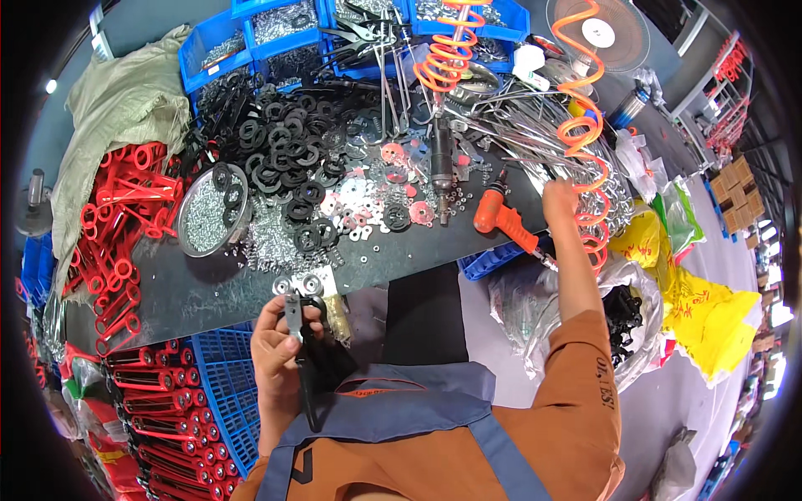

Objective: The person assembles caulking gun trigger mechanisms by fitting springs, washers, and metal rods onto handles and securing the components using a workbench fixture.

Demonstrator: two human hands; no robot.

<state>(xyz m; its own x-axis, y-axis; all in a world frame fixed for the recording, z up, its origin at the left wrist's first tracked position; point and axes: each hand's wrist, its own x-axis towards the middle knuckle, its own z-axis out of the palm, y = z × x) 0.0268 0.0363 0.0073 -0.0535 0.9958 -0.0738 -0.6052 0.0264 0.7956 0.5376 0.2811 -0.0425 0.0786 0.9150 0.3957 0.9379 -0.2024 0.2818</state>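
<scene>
My left hand is closed around a black lever-shaped part with a grey metal piece at its upper end, held in front of my apron near the bench edge. Two round silver wheels show just past its top; whether they are attached I cannot tell. On the right, my right hand reaches into a heap of thin metal rods. Its fingers look curled together, and the fingertips are hidden among the rods. An orange power driver lies on the bench just left of that hand.
Black rings and red and white washers cover the bench beside a bowl of small metal parts. Red handles spill from a sack. An orange coiled hose and a hanging driver come from above. Blue bins line the back.
</scene>
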